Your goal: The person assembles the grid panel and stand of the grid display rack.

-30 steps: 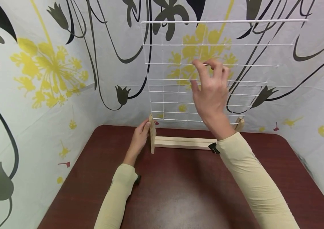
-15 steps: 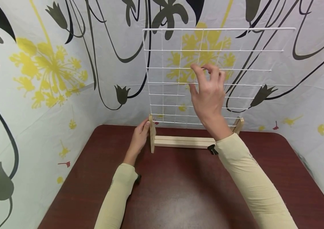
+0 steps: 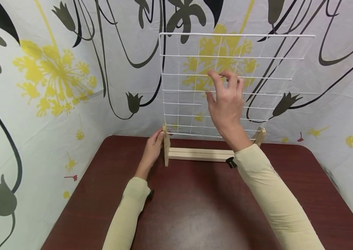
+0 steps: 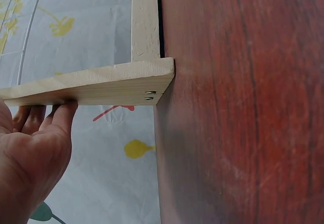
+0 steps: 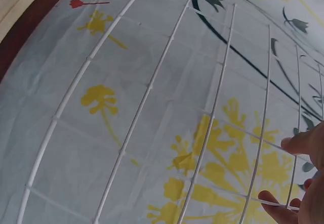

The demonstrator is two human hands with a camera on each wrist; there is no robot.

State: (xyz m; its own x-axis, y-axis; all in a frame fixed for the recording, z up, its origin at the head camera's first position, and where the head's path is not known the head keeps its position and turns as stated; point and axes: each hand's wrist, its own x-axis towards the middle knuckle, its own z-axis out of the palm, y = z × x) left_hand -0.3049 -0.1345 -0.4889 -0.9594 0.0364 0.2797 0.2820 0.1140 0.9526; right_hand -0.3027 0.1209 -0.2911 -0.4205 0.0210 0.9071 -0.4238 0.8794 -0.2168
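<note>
A white wire grid (image 3: 239, 35) stands upright, leaning back, with its lower edge between the end pieces of a light wooden stand (image 3: 201, 154). My left hand (image 3: 152, 149) holds the stand's left side board (image 3: 166, 147); in the left wrist view its fingers press the outer face of that board (image 4: 96, 85), while the thumb is mostly hidden. Higher up, my right hand (image 3: 227, 104) grips the middle of the grid, fingers hooked over a horizontal wire. The right wrist view shows its thumb and fingers around the wires at the right edge. The right forearm covers part of the crossbar.
The stand rests on a dark red-brown table (image 3: 189, 201) near its back edge. Pale fabric walls (image 3: 101, 86) with flower prints rise behind and to both sides. A black clip (image 3: 231, 162) shows at the right cuff.
The grid has tipped farther back, its top edge appearing lower and narrower, and my right hand has gone down and slightly left with it. My left hand stays on the side board.
</note>
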